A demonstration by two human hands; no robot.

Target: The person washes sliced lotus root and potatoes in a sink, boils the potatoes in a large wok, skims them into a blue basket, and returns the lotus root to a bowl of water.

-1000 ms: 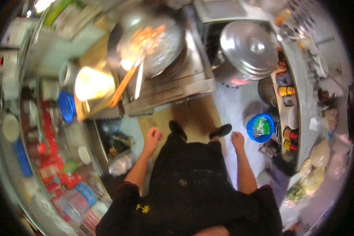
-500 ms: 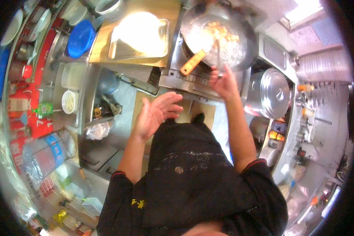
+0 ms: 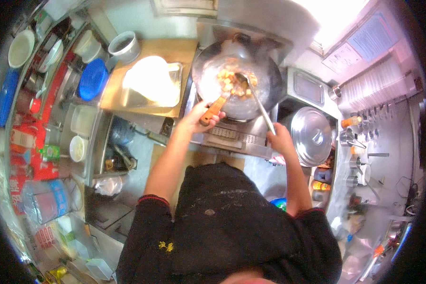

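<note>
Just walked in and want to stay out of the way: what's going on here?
A person in black clothes is at a stove with a wok on it. The left hand grips a wooden handle at the wok's near edge. The right hand holds a ladle, its head among food pieces inside. A lidded pot stands to the right.

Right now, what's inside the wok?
Inside the wok are small orange-brown pieces of food and the far end of the long-handled utensil gripped by the right hand. The bottom beneath the food is covered and can't be seen.
</note>
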